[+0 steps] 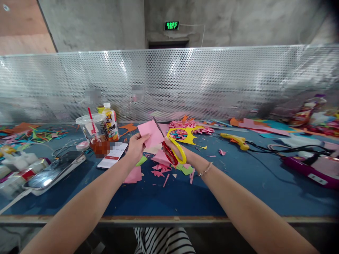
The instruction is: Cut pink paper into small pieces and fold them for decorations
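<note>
left hand (136, 147) pinching pink paper (150, 134) | right hand (177, 152) gripping scissors (169, 146), blades at its edge; cut looks barely started | pink scraps (159, 169) already litter tabletop (238, 183)

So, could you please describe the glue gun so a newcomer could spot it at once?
On the blue table, look right of the right hand holding scissors. The glue gun lies there on its side, the only yellow tool with a black cord.

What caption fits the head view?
Left hand holds pink paper while right hand cuts it with scissors over a scrap-strewn blue table.
</note>
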The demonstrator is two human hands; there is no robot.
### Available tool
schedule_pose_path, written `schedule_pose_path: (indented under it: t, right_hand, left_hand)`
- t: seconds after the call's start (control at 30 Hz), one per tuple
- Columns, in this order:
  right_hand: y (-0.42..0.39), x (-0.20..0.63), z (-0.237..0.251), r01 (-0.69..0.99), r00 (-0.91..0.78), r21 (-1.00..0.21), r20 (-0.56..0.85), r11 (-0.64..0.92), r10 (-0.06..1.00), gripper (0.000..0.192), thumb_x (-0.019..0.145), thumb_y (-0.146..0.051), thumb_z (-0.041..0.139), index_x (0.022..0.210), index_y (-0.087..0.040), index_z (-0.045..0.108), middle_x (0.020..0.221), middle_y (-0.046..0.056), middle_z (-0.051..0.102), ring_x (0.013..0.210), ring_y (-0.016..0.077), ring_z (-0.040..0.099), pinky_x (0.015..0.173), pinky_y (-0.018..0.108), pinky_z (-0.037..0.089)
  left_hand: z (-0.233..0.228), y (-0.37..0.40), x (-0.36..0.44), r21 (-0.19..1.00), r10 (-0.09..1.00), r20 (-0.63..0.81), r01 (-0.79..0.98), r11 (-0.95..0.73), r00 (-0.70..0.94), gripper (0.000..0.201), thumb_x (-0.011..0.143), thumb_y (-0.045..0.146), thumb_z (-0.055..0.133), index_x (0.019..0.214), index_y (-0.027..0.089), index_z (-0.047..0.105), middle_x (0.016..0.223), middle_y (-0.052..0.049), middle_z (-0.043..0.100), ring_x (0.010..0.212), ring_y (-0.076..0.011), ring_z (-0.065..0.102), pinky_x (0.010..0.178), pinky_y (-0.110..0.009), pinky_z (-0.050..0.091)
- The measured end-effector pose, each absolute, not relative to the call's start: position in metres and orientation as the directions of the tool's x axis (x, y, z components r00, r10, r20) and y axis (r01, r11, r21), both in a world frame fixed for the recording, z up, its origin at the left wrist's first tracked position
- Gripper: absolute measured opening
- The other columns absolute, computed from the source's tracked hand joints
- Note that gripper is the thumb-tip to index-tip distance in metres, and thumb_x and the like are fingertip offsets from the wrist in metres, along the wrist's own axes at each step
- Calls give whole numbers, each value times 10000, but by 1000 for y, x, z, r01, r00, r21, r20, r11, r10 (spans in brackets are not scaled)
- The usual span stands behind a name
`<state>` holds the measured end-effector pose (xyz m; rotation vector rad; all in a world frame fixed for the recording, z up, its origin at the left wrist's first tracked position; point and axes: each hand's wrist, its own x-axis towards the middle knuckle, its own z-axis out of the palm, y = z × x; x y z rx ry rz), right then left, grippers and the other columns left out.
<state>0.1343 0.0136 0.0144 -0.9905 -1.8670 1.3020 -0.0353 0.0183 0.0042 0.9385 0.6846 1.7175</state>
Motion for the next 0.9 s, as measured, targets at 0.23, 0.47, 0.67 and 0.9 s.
schedule_pose_path:
  t: [0.23, 0.47, 0.67, 0.9]
  right_hand:
    - [9, 134, 17, 243, -519, -929, 120, 280, 847, 529, 770, -694, 303, 648, -197, 439, 360, -51, 409, 304, 92, 386, 321, 213, 318]
    - [12, 134, 16, 273, -489, -933, 76, 235, 869, 497, 756, -680, 376, 657, -195, 427, 403, -58, 412, 315, 76, 368, 320, 206, 313]
    - [10, 132, 17, 272, -450, -928, 112, 255, 886, 536, 742, -702, 366, 584, -192, 419, 387, -44, 424, 312, 73, 372, 315, 202, 319]
    - [9, 130, 17, 331, -472, -889, 135, 317, 871, 574, 759, -713, 294, 484, -213, 353, 280, -36, 359, 244, 84, 353, 287, 210, 302]
  left_hand:
    - [5, 20, -37, 785, 944, 270, -525, -329, -188, 310, 525, 183, 758, 802, 95, 651, 768, -83, 700, 676, -167, 649, 712, -300, 506]
    - [6, 18, -36, 800, 955, 243, -522, -296, -169, 279, 506, 173, 763, 749, 98, 648, 725, -68, 696, 618, -147, 632, 665, -279, 501]
    - [7, 15, -34, 813, 962, 235, -514, -272, -137, 279, 495, 173, 772, 736, 103, 652, 712, -64, 697, 607, -151, 633, 644, -278, 502]
    - [8, 15, -34, 811, 959, 245, -512, -283, -141, 292, 496, 178, 775, 754, 105, 660, 725, -60, 697, 608, -147, 633, 637, -271, 499]
